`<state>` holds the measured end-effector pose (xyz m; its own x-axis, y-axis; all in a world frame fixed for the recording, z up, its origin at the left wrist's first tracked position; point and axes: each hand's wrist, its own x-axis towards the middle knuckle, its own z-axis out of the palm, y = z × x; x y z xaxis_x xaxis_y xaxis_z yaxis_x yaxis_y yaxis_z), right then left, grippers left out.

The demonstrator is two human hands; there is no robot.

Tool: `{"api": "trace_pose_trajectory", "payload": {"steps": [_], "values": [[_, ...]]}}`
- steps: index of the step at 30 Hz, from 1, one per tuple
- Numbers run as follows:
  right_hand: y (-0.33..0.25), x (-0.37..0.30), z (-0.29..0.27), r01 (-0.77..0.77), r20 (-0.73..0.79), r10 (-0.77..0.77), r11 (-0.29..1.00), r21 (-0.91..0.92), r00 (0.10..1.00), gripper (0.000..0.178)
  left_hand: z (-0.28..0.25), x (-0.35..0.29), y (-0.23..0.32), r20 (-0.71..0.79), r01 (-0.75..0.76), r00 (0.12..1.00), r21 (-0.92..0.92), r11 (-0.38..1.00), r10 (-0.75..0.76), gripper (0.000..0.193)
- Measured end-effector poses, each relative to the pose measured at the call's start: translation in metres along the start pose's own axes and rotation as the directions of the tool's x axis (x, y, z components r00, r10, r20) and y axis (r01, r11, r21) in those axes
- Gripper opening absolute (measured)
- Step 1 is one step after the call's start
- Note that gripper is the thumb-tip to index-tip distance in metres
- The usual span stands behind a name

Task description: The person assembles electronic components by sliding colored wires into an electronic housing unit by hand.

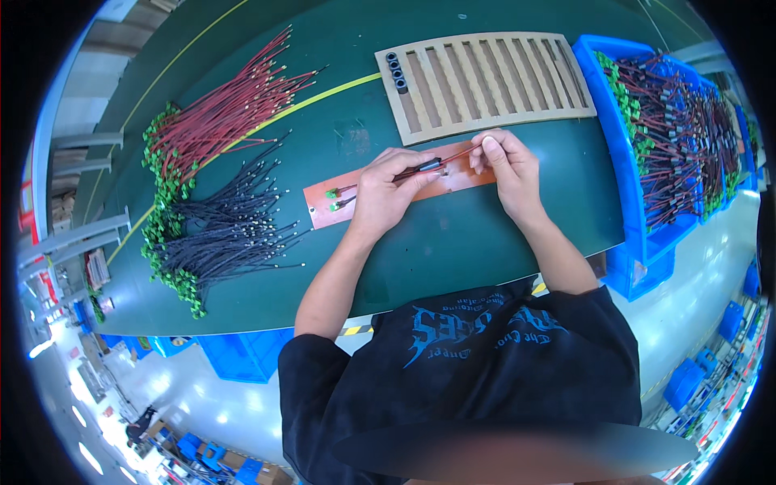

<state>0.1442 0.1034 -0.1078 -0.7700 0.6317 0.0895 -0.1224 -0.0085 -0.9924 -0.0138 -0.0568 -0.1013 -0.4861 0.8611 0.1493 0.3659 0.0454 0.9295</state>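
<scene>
My left hand (pixel 386 191) is closed around a pair of thin leads, one red and one black, with a black sleeve (pixel 429 164) on them just past its fingertips. Green connectors (pixel 335 200) at the leads' other end show to the left of that hand. My right hand (pixel 511 170) pinches the red lead (pixel 461 153) near its far end, thumb against forefinger. Beneath both hands lies a long copper-coloured strip (pixel 318 215) on the green table. What the hidden fingers of each hand touch cannot be seen.
Bundles of red wires (pixel 234 97) and black wires (pixel 230 218) with green connectors lie at the left. Beyond my hands is a slotted tan tray (pixel 485 128) with several black rings (pixel 395 73). A blue bin (pixel 608 129) of wire assemblies stands right of the table (pixel 356 275).
</scene>
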Motion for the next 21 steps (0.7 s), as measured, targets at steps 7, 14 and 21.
{"api": "trace_pose_trajectory", "payload": {"steps": [7, 14, 21], "values": [[-0.018, 0.008, -0.012, -0.008, -0.003, 0.009, 0.984, 0.177, 1.0, 0.015, 0.021, 0.016, 0.022, -0.06, 0.007, 0.998, -0.078, 0.997, -0.011, 0.026], [-0.019, 0.009, -0.018, -0.079, 0.142, 0.072, 0.996, 0.044, 0.987, 0.02, 0.014, 0.027, 0.046, 0.081, -0.064, 0.995, 0.05, 0.997, 0.06, 0.039], [-0.029, 0.003, -0.019, -0.115, 0.116, 0.096, 0.979, 0.167, 0.989, 0.023, 0.033, 0.039, 0.036, 0.116, 0.199, 0.979, -0.372, 0.907, -0.167, 0.033]]}}
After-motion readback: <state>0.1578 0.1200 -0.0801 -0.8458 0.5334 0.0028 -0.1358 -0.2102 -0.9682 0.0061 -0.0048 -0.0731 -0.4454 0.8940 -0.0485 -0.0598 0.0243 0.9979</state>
